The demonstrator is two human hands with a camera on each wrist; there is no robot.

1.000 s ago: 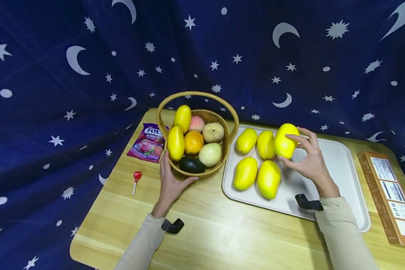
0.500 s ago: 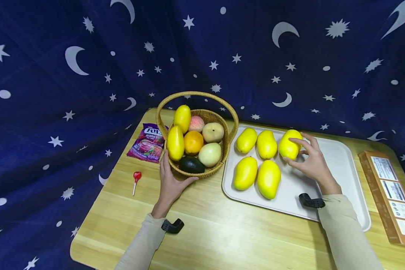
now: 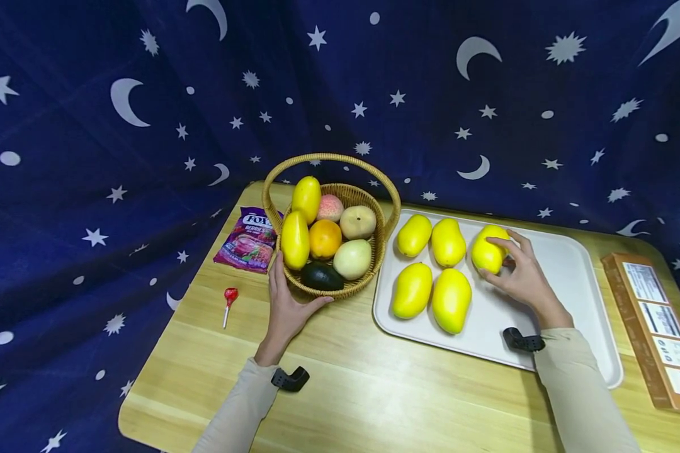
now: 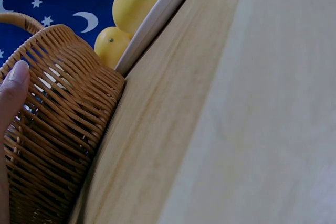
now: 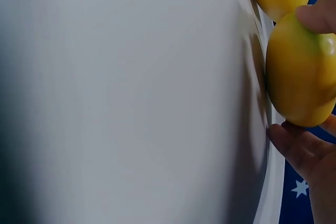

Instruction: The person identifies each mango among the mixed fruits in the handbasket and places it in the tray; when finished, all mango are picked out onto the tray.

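My right hand (image 3: 522, 274) holds a yellow mango (image 3: 487, 251) low over the white tray (image 3: 555, 277), between thumb and fingers. In the right wrist view the thumb (image 5: 315, 17) lies on that mango, with fingertips at its other end. Several more mangoes sit to its left on the tray, in two rows. At the wicker basket (image 3: 382, 251), my left hand (image 3: 288, 314) rests against the outside, fingers along the left wall and thumb spread across the front. The left wrist view shows the thumb (image 4: 16, 85) on the weave. Inside are two long yellow fruits, an orange (image 3: 325, 239), an avocado (image 3: 321, 277) and other round fruit.
A purple candy bag (image 3: 246, 242) lies left of the basket, partly behind its rim. Nearer on the wooden table (image 3: 362, 384) is a red lollipop (image 3: 229, 301). A brown box (image 3: 654, 333) stands right of the tray. A star-patterned curtain (image 3: 328, 75) hangs behind.
My right hand has lowered the mango toward the tray and moved it slightly right, away from the mango beside it. The left hand and basket have stayed in place.
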